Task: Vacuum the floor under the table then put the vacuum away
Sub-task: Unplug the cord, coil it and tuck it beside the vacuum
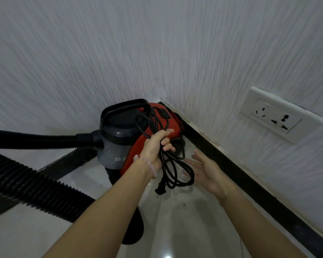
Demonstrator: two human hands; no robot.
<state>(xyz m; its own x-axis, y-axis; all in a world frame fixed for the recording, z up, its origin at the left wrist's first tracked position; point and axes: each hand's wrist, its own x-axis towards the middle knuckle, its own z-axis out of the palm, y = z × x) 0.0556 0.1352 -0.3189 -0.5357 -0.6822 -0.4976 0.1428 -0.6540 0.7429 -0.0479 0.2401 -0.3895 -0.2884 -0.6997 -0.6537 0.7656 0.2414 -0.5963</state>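
A small red and grey vacuum with a black carry handle stands on the floor in the corner of two walls. Its black ribbed hose runs off to the left and loops back along the floor. My left hand, with a pink bead bracelet on the wrist, is shut on a bundle of the black power cord right in front of the vacuum's red body. The cord's loops and plug hang below the fist. My right hand is open, palm up, just right of the hanging loops and not touching them.
White textured walls meet in the corner behind the vacuum, with a black skirting board along the bottom. A white wall socket sits low on the right wall. The floor is pale glossy tile.
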